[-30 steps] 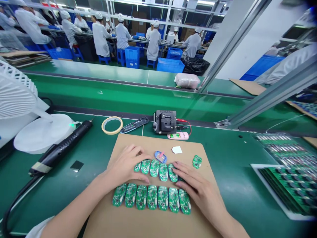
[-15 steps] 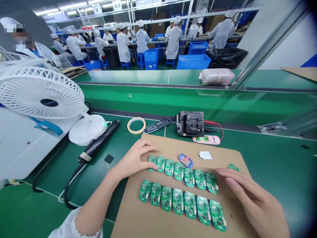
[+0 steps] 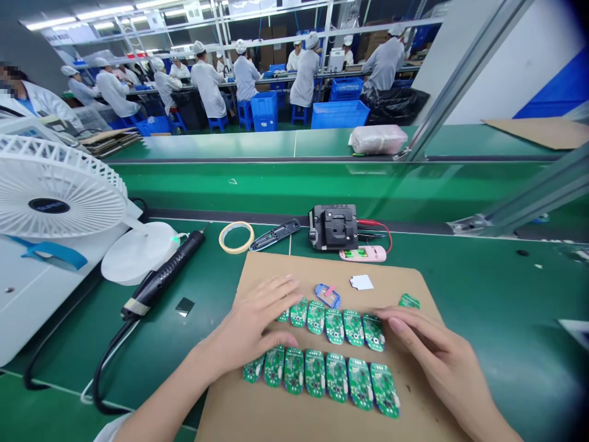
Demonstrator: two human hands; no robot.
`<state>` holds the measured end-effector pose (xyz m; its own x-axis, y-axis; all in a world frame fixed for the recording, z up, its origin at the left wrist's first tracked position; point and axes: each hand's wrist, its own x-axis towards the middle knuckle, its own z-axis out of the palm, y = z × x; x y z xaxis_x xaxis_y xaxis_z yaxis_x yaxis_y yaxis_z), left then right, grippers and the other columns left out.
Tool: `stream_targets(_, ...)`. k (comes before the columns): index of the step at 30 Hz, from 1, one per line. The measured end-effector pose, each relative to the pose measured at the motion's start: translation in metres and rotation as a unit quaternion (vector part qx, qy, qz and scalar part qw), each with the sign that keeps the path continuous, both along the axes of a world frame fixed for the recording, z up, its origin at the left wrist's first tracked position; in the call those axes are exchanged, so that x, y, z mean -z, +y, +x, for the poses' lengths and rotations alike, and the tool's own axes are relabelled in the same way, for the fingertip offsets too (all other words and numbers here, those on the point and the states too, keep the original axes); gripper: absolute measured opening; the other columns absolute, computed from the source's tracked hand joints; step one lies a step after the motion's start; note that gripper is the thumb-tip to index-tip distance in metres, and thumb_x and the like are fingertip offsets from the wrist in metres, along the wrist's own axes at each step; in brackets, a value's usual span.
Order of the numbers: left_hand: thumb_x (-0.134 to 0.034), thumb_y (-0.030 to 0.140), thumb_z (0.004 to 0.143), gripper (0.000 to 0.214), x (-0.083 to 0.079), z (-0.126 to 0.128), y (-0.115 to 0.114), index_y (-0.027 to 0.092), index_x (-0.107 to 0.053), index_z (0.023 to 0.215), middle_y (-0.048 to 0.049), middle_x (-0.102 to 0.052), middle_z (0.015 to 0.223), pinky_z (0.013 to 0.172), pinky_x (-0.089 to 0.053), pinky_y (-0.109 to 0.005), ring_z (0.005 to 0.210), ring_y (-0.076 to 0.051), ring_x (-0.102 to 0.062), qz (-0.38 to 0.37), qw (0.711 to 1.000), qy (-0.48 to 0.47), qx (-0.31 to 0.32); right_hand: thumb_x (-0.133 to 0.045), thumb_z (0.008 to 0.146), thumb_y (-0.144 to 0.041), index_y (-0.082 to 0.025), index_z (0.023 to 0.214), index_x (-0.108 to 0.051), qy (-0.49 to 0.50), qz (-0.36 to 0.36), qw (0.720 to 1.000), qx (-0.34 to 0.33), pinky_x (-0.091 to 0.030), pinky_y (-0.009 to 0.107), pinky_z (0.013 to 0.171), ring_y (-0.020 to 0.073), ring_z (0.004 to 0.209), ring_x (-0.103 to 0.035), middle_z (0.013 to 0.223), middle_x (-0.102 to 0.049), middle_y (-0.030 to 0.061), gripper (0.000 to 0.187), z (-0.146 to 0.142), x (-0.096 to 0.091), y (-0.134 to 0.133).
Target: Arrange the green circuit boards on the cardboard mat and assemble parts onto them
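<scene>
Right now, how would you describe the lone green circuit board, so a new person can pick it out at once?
On the brown cardboard sheet, look past the right hand to the far right corner. There lies a small green circuit board, the only one apart from the two rows of boards.

L hand & R hand prob. touching PCBs.

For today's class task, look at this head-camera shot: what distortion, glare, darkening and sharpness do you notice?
Head view: wide-angle stretching leans the metal frame rail sharply; the top-right corner falls dark; the ceiling lights glare white; the circuit boards stay fairly sharp.
</scene>
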<state>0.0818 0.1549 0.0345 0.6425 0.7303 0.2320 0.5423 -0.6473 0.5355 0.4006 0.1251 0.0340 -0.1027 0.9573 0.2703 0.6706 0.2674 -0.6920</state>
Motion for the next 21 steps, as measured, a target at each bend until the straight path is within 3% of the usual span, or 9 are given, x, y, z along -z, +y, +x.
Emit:
stream_targets(3, -0.045, 0.063, 0.087, 0.077, -0.009, 0.016, -0.012, 0.018, -0.028, 0.146, -0.0081, -0.026, 0.154, 0.115, -0.033, -0.045, 0.143, -0.023, -0.022, 0.033, 0.995, 0.082, 0.037, -0.056, 0.094, -0.042, -0.03, 0.092, -0.072, 0.012, -0.003, 1.0, -0.007, -0.052, 0.023, 0.082, 0.0164, 0.094, -0.065, 0.099, -0.07, -0.0037, 0.02, 0.0, 0.001, 0.001)
stream_targets(6, -0.036, 0.067, 0.088, 0.079, -0.01, 0.027, -0.021, 0.013, -0.029, 0.145, -0.0092, -0.026, 0.153, 0.113, -0.036, -0.044, 0.141, -0.025, -0.023, 0.065, 0.985, 0.146, 0.056, -0.055, 0.095, -0.039, -0.029, 0.094, -0.071, 0.021, -0.011, 1.0, -0.013, -0.052, 0.023, 0.084, 0.0162, 0.094, -0.065, 0.101, -0.069, -0.0031, 0.019, -0.001, 0.001, 0.0)
stream_targets(9, -0.032, 0.066, 0.089, 0.078, -0.005, 0.031, -0.025, 0.011, -0.03, 0.145, -0.0095, -0.03, 0.151, 0.111, -0.04, -0.043, 0.14, -0.025, -0.027, 0.091, 0.98, 0.171, 0.054, -0.055, 0.097, -0.035, -0.027, 0.095, -0.07, 0.015, -0.003, 1.0, -0.026, -0.053, 0.025, 0.083, 0.0164, 0.093, -0.065, 0.1, -0.069, -0.002, 0.017, -0.001, 0.0, -0.001)
stream_targets(13, -0.033, 0.067, 0.089, 0.078, 0.0, 0.03, -0.026, 0.012, -0.03, 0.145, -0.0103, -0.03, 0.15, 0.109, -0.043, -0.041, 0.139, -0.024, -0.029, 0.11, 0.977, 0.174, 0.045, -0.047, 0.101, -0.031, -0.027, 0.107, -0.066, -0.041, 0.062, 0.994, -0.082, -0.051, 0.031, 0.091, 0.0179, 0.104, -0.061, 0.11, -0.066, 0.0001, 0.02, -0.002, -0.005, -0.001)
stream_targets(17, -0.035, 0.065, 0.09, 0.078, 0.001, 0.029, -0.028, 0.014, -0.023, 0.147, -0.0087, -0.028, 0.152, 0.109, -0.042, -0.041, 0.14, -0.023, -0.028, 0.11, 0.978, 0.171, 0.045, -0.04, 0.104, -0.038, -0.026, 0.132, -0.053, -0.171, 0.131, 0.958, -0.189, -0.035, 0.042, 0.112, 0.0194, 0.127, -0.046, 0.13, -0.057, 0.0012, 0.033, -0.009, -0.01, -0.004)
stream_targets(21, -0.036, 0.065, 0.09, 0.08, 0.003, 0.029, -0.029, 0.017, -0.013, 0.15, -0.0069, -0.025, 0.153, 0.11, -0.041, -0.039, 0.14, -0.023, -0.027, 0.103, 0.981, 0.161, 0.042, -0.04, 0.103, -0.039, -0.022, 0.142, -0.042, -0.26, 0.132, 0.917, -0.271, -0.014, 0.044, 0.12, 0.0179, 0.137, -0.033, 0.14, -0.048, 0.0006, 0.043, -0.015, -0.008, -0.007)
